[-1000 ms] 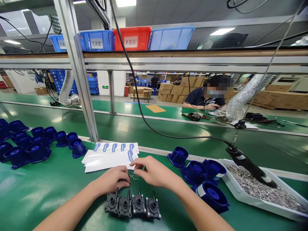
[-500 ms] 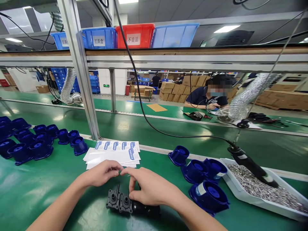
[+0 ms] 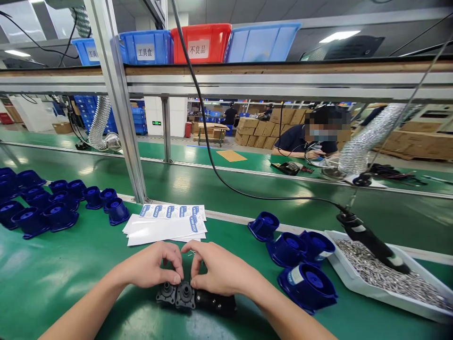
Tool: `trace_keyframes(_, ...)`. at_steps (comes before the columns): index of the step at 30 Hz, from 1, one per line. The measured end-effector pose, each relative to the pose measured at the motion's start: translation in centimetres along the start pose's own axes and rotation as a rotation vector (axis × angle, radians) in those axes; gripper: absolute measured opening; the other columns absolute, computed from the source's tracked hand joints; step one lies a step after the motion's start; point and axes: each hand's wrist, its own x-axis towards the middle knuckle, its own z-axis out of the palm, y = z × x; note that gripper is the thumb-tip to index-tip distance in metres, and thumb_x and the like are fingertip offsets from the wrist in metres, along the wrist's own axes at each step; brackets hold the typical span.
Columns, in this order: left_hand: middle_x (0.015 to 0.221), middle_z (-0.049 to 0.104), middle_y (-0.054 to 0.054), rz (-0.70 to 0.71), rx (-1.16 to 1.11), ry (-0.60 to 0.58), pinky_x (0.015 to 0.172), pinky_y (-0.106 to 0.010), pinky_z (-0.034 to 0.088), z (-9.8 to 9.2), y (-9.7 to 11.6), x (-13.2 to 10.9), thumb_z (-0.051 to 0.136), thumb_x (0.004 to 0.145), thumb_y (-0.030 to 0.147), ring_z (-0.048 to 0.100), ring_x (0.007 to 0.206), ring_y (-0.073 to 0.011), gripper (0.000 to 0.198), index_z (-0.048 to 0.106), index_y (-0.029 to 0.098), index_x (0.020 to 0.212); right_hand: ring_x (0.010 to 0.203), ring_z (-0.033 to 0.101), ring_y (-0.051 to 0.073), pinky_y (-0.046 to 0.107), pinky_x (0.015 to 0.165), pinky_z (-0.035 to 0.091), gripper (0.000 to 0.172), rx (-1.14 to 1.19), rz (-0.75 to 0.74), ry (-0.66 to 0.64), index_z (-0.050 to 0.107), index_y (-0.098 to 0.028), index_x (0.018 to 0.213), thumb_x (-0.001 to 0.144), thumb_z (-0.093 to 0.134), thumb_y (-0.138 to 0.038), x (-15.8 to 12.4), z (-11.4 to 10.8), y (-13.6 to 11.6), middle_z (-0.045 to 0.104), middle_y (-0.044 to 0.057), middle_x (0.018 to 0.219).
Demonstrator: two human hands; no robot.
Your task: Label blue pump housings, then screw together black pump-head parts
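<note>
Two square black plastic housings (image 3: 185, 295) with raised round centres stand side by side on the bench in front of me. A longer black piece (image 3: 216, 302) extends from them to the right. My left hand (image 3: 152, 264) is above the left housing, its thumb and fingers pinched down at the rear edge; anything in the pinch is too small to make out. My right hand (image 3: 221, 269) bends over the right housing, thumb by its rear corner and fingers curled. What those fingers grip is hidden. A few small silver screws (image 3: 191, 253) show just behind the right fingers.
Printed label sheets (image 3: 166, 231) lie behind my hands. Dark blue plastic cups (image 3: 307, 285) stand on the right, several more (image 3: 62, 215) on the left. A white tray (image 3: 348, 278) of screws has a black electric screwdriver (image 3: 371, 243) hanging over it. A person (image 3: 300, 139) works opposite.
My left hand has moved down and right onto the left housing, its fingers now lower. My right hand has shifted slightly right, uncovering more of the black piece.
</note>
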Motion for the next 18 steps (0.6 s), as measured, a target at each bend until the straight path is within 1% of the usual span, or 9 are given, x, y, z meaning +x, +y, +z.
trace_keyframes(4, 0.093, 0.071, 0.000, -0.049, -0.031, -0.014, 0.089, -0.031, 0.049, 0.1, 0.0, 0.1, 0.081, 0.077, 0.018, 0.066, 0.091, -0.0205, 0.014, 0.088, 0.027, 0.085, 0.121, 0.065, 0.028, 0.030, 0.083, 0.042, 0.066, -0.005, 0.022, -0.009, 0.063, -0.027, 0.139, 0.077, 0.083, -0.017, 0.0, 0.0, 0.0, 0.083, -0.001, 0.106)
trace_keyframes(6, 0.093, 0.071, 0.000, -0.061, -0.029, -0.013, 0.087, -0.031, 0.049, 0.0, -0.1, 0.1, 0.081, 0.076, 0.017, 0.066, 0.092, -0.0206, 0.015, 0.088, 0.028, 0.084, 0.119, 0.066, 0.028, 0.030, 0.084, 0.043, 0.065, 0.004, 0.016, -0.013, 0.065, -0.028, 0.138, 0.077, 0.085, -0.021, 0.0, -0.2, 0.0, 0.082, -0.001, 0.108)
trace_keyframes(8, 0.093, 0.070, 0.000, -0.079, -0.011, -0.014, 0.086, -0.031, 0.048, 0.0, 0.0, 0.1, 0.080, 0.076, 0.017, 0.065, 0.090, -0.0202, 0.015, 0.088, 0.028, 0.084, 0.114, 0.068, 0.027, 0.030, 0.084, 0.044, 0.061, 0.017, 0.016, 0.014, 0.066, -0.027, 0.137, 0.079, 0.084, -0.024, -0.1, -0.8, 0.3, 0.081, 0.000, 0.108)
trace_keyframes(10, 0.093, 0.070, 0.000, -0.095, 0.011, -0.008, 0.084, -0.030, 0.048, 0.0, 0.1, 0.2, 0.080, 0.076, 0.017, 0.064, 0.087, -0.0192, 0.014, 0.088, 0.027, 0.082, 0.107, 0.070, 0.026, 0.030, 0.082, 0.045, 0.052, 0.002, 0.024, 0.092, 0.069, -0.026, 0.133, 0.083, 0.080, -0.025, 0.0, -1.7, 0.8, 0.081, 0.001, 0.107)
trace_keyframes(13, 0.091, 0.068, 0.000, -0.100, 0.026, -0.002, 0.077, -0.029, 0.047, 0.1, 0.3, 0.2, 0.082, 0.075, 0.019, 0.062, 0.083, -0.0179, 0.010, 0.087, 0.026, 0.080, 0.093, 0.072, 0.022, 0.029, 0.076, 0.046, 0.029, -0.094, 0.078, 0.194, 0.075, -0.023, 0.116, 0.088, 0.075, -0.023, 0.4, -3.1, 2.4, 0.081, 0.001, 0.102)
trace_keyframes(15, 0.090, 0.069, 0.000, -0.092, 0.017, -0.015, 0.074, -0.029, 0.045, 0.1, 0.2, 0.3, 0.084, 0.075, 0.021, 0.062, 0.083, -0.0178, 0.007, 0.087, 0.026, 0.079, 0.088, 0.072, 0.022, 0.030, 0.073, 0.046, 0.017, -0.156, 0.138, 0.206, 0.077, -0.021, 0.103, 0.087, 0.074, -0.018, 0.8, -3.9, 3.8, 0.081, 0.004, 0.098)
trace_keyframes(18, 0.090, 0.071, -0.001, -0.090, -0.033, -0.026, 0.073, -0.028, 0.045, 0.1, -0.2, 0.6, 0.088, 0.072, 0.025, 0.063, 0.087, -0.0187, 0.006, 0.087, 0.024, 0.078, 0.086, 0.073, 0.026, 0.031, 0.069, 0.046, 0.013, -0.214, 0.222, 0.173, 0.078, -0.018, 0.089, 0.078, 0.077, -0.009, 1.6, -4.2, 5.5, 0.081, 0.009, 0.096)
